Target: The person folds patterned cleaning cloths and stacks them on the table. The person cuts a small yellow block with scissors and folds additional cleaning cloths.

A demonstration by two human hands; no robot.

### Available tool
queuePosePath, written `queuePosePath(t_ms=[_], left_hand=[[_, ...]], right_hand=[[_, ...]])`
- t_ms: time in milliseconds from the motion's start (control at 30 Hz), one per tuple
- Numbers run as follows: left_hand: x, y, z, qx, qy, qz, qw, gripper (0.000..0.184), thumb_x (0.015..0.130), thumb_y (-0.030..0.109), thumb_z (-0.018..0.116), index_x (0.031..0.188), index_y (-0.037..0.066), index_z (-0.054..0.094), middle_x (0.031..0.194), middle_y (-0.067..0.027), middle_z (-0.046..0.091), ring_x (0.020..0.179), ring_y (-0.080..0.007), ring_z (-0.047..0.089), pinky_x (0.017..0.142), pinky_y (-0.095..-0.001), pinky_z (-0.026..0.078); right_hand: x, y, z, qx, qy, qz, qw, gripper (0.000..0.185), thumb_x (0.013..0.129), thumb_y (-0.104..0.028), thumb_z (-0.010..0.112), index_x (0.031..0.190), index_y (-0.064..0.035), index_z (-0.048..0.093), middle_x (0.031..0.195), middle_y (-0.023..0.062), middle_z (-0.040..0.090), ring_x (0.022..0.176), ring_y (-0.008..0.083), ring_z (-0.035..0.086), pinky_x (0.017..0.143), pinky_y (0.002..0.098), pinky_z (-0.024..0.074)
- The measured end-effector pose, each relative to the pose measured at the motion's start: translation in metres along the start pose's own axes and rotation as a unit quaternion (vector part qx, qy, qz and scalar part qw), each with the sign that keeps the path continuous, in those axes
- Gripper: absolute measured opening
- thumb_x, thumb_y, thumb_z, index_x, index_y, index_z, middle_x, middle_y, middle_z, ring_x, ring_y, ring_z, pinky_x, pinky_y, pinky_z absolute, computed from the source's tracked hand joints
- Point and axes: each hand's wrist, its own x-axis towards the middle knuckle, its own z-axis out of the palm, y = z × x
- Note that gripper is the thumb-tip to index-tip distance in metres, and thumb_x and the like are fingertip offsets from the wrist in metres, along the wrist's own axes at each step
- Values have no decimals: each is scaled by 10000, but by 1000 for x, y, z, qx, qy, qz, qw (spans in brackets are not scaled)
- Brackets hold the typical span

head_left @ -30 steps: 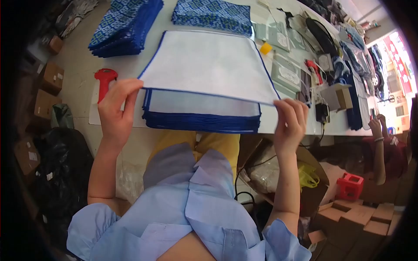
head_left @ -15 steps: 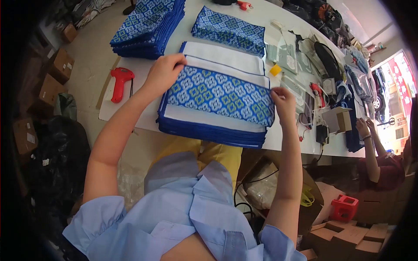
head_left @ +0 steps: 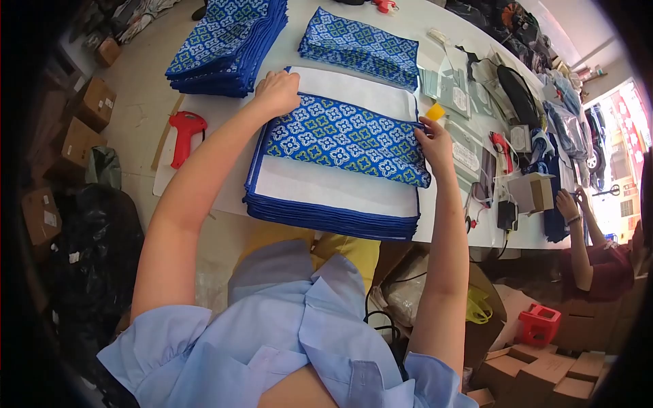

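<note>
A folded cloth with a blue, white and green pattern [head_left: 347, 139] lies across a stack of white cloths with dark blue edges [head_left: 333, 187]. My left hand [head_left: 279, 92] is closed at the folded cloth's upper left corner, its fingertips mostly hidden. At the upper right corner, my right hand [head_left: 433, 139] pinches the cloth's edge between thumb and fingers. Behind the stack sits a smaller pile of folded patterned cloths [head_left: 360, 47]. Another tall patterned pile [head_left: 228, 44] stands at the back left.
On the white table [head_left: 221, 180], a red tagging gun [head_left: 183, 138] lies left of the stack. Clear packets [head_left: 466, 153], a yellow piece [head_left: 435, 112] and a small open box [head_left: 532, 193] are on the right. A co-worker's hands [head_left: 570, 204] show at far right.
The cloth, earlier stretched open white side up between my hands, now lies folded with its pattern showing. Since the middle frame, its folded edge has shifted slightly, and my left hand has turned more knuckles-up.
</note>
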Motion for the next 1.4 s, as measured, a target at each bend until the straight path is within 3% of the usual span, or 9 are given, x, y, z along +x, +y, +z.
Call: queuePosePath(t_ms=[233, 333, 433, 767, 967, 1033, 1167, 1267, 1400], left_hand=[[-4, -18, 15, -206, 61, -25, 976, 201, 658, 35, 563, 856, 0, 552, 822, -158, 600, 741, -291, 584, 686, -366, 450], [-13, -22, 20, -584, 3, -132, 801, 314, 650, 56, 673, 926, -20, 543, 813, -71, 585, 708, -123, 538, 614, -234, 427], [-26, -20, 22, -722, 27, -145, 676, 276, 691, 52, 663, 917, -46, 537, 834, -95, 579, 731, -142, 554, 649, -240, 451], [-37, -10, 13, -856, 103, -55, 503, 93, 767, 22, 588, 859, 21, 575, 822, -69, 605, 707, -96, 577, 651, -214, 474], [-33, 2, 18, -534, 271, -87, 796, 185, 804, 163, 567, 907, 10, 579, 782, -25, 580, 687, -93, 505, 633, -221, 398], [-21, -10, 33, -457, 279, -63, 843, 179, 830, 169, 539, 898, 5, 554, 774, -60, 589, 705, -112, 521, 647, -256, 416], [-3, -37, 68, -168, 295, -54, 939, 236, 832, 224, 531, 893, -3, 515, 779, -141, 582, 703, -237, 557, 659, -326, 425], [-1, -35, 64, -170, 244, -63, 953, 234, 829, 223, 527, 890, -2, 509, 790, -158, 578, 724, -260, 556, 659, -337, 423], [7, -61, 65, -416, 116, -100, 896, 187, 830, 195, 525, 843, 9, 512, 764, -82, 569, 711, -166, 525, 640, -284, 398]], right_hand=[[-5, -16, -3, 143, 2, -17, 990, 218, 692, -60, 645, 903, -21, 604, 701, 12, 576, 621, 74, 504, 586, 222, 402], [-3, -8, -11, 258, -36, 13, 965, 121, 730, -66, 637, 831, -18, 591, 730, -8, 577, 662, 59, 503, 611, 190, 375], [-3, -5, -9, 406, -40, 35, 912, 99, 786, -61, 588, 883, -47, 575, 808, 5, 588, 701, 62, 522, 648, 187, 389], [-8, -7, -6, 511, -14, 0, 859, 70, 837, -126, 550, 866, -63, 562, 821, 17, 598, 716, 74, 545, 668, 198, 429], [-13, -12, 7, 213, 144, -1, 966, 247, 822, -213, 540, 990, -33, 555, 839, 85, 575, 755, 178, 523, 677, 307, 406], [-18, -21, 12, 50, 198, -77, 976, 213, 818, -178, 523, 951, -13, 536, 753, 145, 577, 694, 255, 543, 630, 359, 406], [-18, -29, 31, -68, 170, 40, 982, 143, 799, -153, 513, 886, -40, 507, 770, 227, 569, 724, 396, 540, 630, 433, 419], [-16, -23, 27, -10, 197, 59, 979, 246, 766, -239, 567, 889, -31, 521, 798, 215, 586, 770, 376, 562, 681, 430, 436], [-15, -14, -2, 107, 7, 113, 988, 490, 679, -371, 652, 880, 68, 571, 806, 203, 602, 753, 274, 591, 691, 331, 451]])
